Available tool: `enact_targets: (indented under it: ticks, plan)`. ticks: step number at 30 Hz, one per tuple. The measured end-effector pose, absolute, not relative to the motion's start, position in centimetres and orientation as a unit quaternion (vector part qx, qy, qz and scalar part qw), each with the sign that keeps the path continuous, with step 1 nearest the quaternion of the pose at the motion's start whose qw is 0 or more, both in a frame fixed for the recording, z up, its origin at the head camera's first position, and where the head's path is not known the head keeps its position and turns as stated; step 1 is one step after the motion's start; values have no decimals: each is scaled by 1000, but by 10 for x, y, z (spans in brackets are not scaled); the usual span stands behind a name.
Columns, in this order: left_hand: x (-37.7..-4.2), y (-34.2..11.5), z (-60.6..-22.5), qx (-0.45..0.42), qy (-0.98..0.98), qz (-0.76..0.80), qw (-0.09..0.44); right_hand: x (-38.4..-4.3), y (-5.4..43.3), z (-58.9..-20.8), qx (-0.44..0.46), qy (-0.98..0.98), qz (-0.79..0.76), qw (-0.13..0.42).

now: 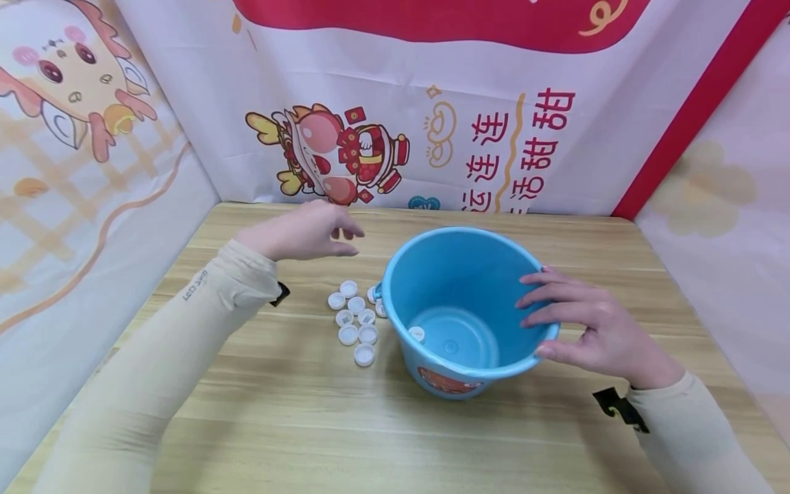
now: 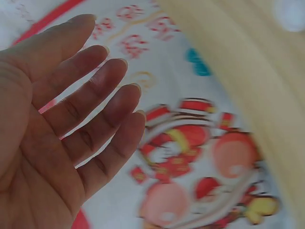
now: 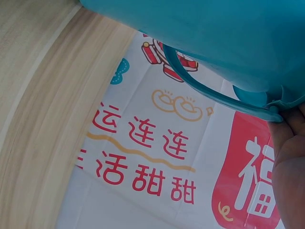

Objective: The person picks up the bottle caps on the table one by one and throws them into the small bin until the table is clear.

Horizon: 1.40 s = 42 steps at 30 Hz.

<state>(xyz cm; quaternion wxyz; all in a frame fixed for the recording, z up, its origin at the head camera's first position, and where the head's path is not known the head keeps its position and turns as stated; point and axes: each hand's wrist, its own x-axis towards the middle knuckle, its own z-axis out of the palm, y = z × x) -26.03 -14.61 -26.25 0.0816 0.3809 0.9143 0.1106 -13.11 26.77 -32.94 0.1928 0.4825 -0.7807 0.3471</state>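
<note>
A blue plastic bucket (image 1: pixel 475 274) is on the table, its open mouth facing up toward the head camera. My right hand (image 1: pixel 583 319) grips the bucket's right rim, the fingers over the inner wall and the thumb at the rim. In the right wrist view, the bucket's handle (image 3: pixel 209 93) hangs along its outer side. One white bottle cap (image 1: pixel 416 334) shows inside the bucket. Several more white bottle caps (image 1: pixel 348 335) lie loose to the left of it, some partly hidden by its side. Above the table, behind those caps, my left hand (image 1: pixel 311 232) hovers with relaxed fingers, holding nothing.
The wood-grain table (image 1: pixel 278 425) extends around the bucket. Behind it hangs a printed cloth backdrop (image 1: pixel 382 75) with red characters and cartoon figures. Similar cloth walls (image 1: pixel 92 226) close off the left and right sides.
</note>
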Motion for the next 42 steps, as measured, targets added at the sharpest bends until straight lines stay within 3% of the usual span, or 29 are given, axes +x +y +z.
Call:
enact_targets:
  ticks: [8,14,30,42]
  plan:
    - [-285,-168,-329,324,921,139,167,-130,268,-329,485,-777,348,199]
    - [-292,-170,-361,303,925,121,196,-131,267,-328,488,-779,342,195]
    - [-289,-156,-374,256,928,132,235,-131,269,-329,479,-790,337,183]
    - [-300,-150,-389,289,929,109,202,-130,266,-326,482,-787,342,177]
